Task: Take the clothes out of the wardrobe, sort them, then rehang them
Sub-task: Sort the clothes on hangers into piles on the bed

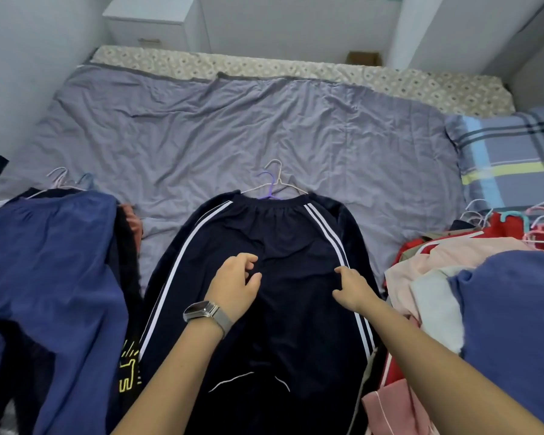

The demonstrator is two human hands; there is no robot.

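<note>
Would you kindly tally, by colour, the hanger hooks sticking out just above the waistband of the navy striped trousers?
White hanger hook: 1
Purple hanger hook: 1
Total: 2

Trousers – matt cloth; watch – shiny metal.

No readable text, label, brand name or number was found. Only yellow line drawing was seen on black garment at lower left, partly hidden; no letters could be made out in it. Watch face was seen dark, nothing legible on it.
</note>
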